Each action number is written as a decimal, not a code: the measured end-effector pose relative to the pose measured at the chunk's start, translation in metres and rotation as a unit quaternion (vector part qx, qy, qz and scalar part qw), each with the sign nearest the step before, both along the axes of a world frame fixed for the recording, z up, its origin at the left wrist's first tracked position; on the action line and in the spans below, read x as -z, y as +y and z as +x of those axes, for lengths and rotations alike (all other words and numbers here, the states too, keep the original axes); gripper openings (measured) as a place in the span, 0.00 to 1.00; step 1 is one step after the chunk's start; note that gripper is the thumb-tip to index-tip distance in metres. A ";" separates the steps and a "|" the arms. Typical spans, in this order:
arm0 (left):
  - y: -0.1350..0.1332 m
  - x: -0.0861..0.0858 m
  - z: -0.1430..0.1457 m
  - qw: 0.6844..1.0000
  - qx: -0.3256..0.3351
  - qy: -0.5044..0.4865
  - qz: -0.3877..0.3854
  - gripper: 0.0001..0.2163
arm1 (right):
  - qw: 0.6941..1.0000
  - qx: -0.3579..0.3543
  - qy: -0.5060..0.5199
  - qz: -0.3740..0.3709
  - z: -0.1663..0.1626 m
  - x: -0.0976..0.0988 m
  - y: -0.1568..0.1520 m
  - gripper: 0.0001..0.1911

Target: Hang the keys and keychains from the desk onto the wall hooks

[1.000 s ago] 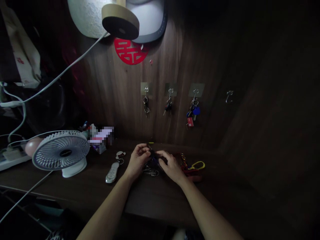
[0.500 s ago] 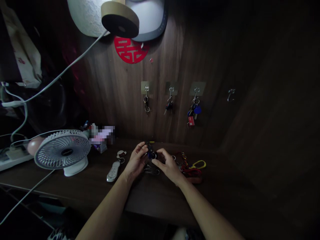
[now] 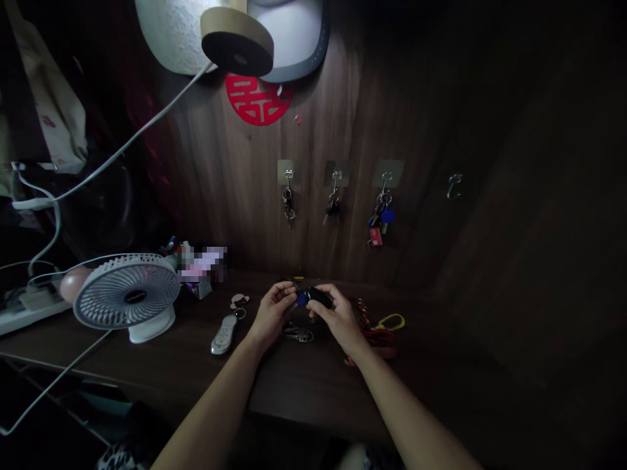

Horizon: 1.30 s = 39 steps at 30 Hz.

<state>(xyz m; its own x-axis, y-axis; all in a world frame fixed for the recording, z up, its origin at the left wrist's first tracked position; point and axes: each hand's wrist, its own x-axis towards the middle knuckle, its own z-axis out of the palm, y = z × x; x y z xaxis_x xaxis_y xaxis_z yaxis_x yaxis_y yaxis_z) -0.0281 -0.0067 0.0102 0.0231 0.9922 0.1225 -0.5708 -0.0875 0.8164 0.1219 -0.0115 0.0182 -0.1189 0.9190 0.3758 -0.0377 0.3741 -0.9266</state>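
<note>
Above the shelf, my left hand [image 3: 270, 314] pinches a blue tag [image 3: 301, 299] between thumb and fingers. My right hand [image 3: 341, 321] grips a black key fob [image 3: 319, 297] right beside it; whether the tag and fob are joined is too dark to make out. Under my hands a small metal bunch of keys [image 3: 298, 335] lies on the shelf. To the left rests a white remote [image 3: 225, 334] with a ring and a pale tag [image 3: 239, 300]. Red cord [image 3: 381, 337] and a yellow loop [image 3: 393, 321] lie just right of my right hand.
Three wall hooks carry key bunches: left [image 3: 288, 203], middle [image 3: 332, 206] and right [image 3: 382, 215]. A bare hook [image 3: 454, 186] is farther right. A white fan [image 3: 130, 297] stands at left, near a power strip [image 3: 34, 310]. A lamp [image 3: 238, 42] hangs overhead.
My right hand has closed around the black key fob, which now shows more fully. The blue tag sits at my left fingertips. The view has shifted slightly.
</note>
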 end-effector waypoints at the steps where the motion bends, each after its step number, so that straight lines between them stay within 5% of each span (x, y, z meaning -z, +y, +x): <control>1: 0.000 0.001 0.000 1.000 0.001 0.010 0.007 0.16 | 1.000 0.004 0.003 -0.001 0.000 -0.001 0.000 0.15; 6: -0.003 0.001 0.001 0.983 -0.067 0.149 0.084 0.10 | 1.000 0.019 0.008 0.015 0.001 0.000 0.000 0.15; 13: -0.010 0.000 0.003 0.867 -0.201 0.381 0.251 0.06 | 0.999 0.022 -0.021 0.025 0.003 0.004 0.002 0.13; 18: -0.007 0.004 0.001 0.819 -0.240 0.443 0.275 0.03 | 0.999 0.003 -0.033 0.029 0.001 0.005 -0.001 0.13; 30: -0.012 -0.002 0.003 0.833 -0.228 0.421 0.278 0.05 | 0.995 0.069 -0.072 -0.003 0.006 0.010 0.008 0.16; 39: -0.010 -0.004 0.002 0.872 -0.223 0.358 0.249 0.07 | 0.973 0.100 -0.158 0.133 0.006 0.004 0.004 0.10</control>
<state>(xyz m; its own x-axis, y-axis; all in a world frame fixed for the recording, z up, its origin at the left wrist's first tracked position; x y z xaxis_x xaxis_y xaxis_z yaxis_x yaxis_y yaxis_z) -0.0261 -0.0171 0.0140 -0.1048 0.7500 0.6531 0.2514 -0.6154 0.7470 0.1274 -0.0079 0.0137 -0.0954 0.8106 0.5777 0.3322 0.5730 -0.7492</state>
